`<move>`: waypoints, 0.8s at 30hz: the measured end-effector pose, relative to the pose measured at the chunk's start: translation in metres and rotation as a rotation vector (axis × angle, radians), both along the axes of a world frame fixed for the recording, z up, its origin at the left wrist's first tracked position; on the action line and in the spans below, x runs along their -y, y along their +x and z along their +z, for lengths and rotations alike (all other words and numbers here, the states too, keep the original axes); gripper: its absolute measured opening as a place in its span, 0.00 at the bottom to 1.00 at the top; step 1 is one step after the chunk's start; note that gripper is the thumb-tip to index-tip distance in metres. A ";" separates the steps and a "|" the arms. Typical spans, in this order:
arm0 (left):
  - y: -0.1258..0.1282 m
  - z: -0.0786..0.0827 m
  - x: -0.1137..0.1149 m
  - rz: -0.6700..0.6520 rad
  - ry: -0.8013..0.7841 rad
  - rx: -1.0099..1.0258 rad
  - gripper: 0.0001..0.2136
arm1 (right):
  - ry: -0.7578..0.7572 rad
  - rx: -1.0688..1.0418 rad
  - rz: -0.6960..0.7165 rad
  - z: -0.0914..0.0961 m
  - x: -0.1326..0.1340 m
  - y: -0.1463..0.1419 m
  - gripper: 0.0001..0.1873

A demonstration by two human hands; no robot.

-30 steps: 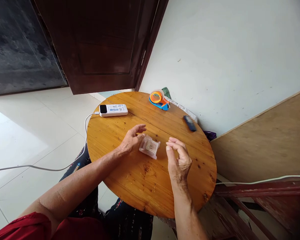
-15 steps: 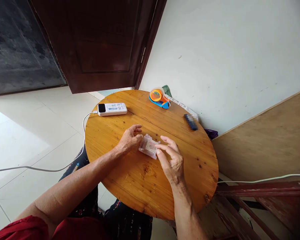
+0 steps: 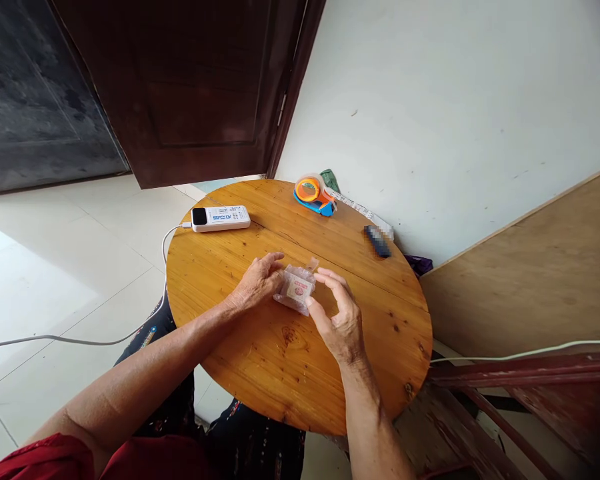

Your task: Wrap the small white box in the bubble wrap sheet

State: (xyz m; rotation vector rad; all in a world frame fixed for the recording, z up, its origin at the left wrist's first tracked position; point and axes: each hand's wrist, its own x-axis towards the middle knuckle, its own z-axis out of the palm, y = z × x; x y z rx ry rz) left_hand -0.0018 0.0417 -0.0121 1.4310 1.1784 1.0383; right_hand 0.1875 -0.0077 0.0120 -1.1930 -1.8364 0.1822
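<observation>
A small square packet wrapped in clear bubble wrap [image 3: 298,291] lies near the middle of the round wooden table, with a pale face and red print showing through the plastic. A clear strip [image 3: 312,265] sticks out from its far right corner. My left hand [image 3: 258,281] grips the packet's left edge, the thumb close against the wrap and some fingers hidden. On the opposite side, my right hand [image 3: 339,312] curves round the right edge, its thumb at the near corner and its fingertips at the far one.
A white device with a dark screen [image 3: 221,218] stands at the table's far left, its white cable [image 3: 164,267] running off the edge. An orange and blue tape dispenser [image 3: 314,195] sits at the back. To its right are a blurred dark object [image 3: 377,241] and a white printed strip [image 3: 363,211].
The packet's visible face now shows red print where it looked plain and whitish before. The clear strip has appeared at its far corner. My right fingers have come closer around the edge.
</observation>
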 end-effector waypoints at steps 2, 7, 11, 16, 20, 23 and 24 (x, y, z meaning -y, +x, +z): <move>0.000 -0.003 0.000 -0.011 0.010 -0.007 0.25 | -0.049 -0.030 -0.046 -0.004 -0.002 0.001 0.20; 0.000 -0.002 0.001 -0.045 0.033 -0.073 0.27 | -0.154 -0.122 -0.219 -0.011 -0.006 0.006 0.20; 0.000 0.006 0.003 -0.029 0.056 -0.203 0.30 | -0.227 -0.171 -0.195 -0.015 -0.009 0.008 0.17; 0.004 0.010 0.006 -0.012 0.102 -0.327 0.31 | -0.322 -0.141 -0.253 -0.019 -0.025 0.018 0.22; 0.003 0.012 0.007 0.043 0.113 -0.287 0.28 | -0.456 -0.078 -0.237 -0.014 -0.048 0.025 0.24; 0.000 0.014 0.006 0.069 0.068 -0.242 0.20 | -0.548 -0.176 -0.189 -0.010 -0.065 0.020 0.21; 0.000 0.014 0.006 0.052 0.051 -0.229 0.17 | -0.573 -0.234 -0.184 -0.009 -0.069 0.016 0.20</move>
